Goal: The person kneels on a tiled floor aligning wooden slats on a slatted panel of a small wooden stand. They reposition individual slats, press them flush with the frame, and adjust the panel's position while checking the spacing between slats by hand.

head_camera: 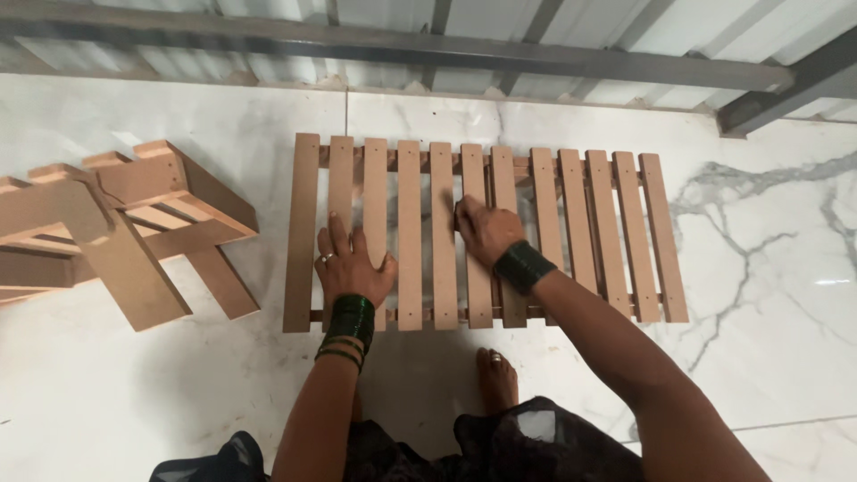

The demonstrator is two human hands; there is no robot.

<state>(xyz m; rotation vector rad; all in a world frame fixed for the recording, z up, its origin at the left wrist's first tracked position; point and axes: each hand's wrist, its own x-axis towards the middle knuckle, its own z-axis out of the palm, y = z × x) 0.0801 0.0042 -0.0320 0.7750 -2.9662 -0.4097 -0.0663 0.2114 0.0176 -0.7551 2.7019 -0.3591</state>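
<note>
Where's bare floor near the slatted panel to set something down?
Right of the flat brown wooden slatted panel, white marble floor lies bare. Crowded: both hands, left and right, press the slats; the stacked wooden frame narrows the left gap.

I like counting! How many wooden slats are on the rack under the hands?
13, side by side across the rack on the floor. The left hand presses slats near the left; the right hand rests near the middle.
</note>
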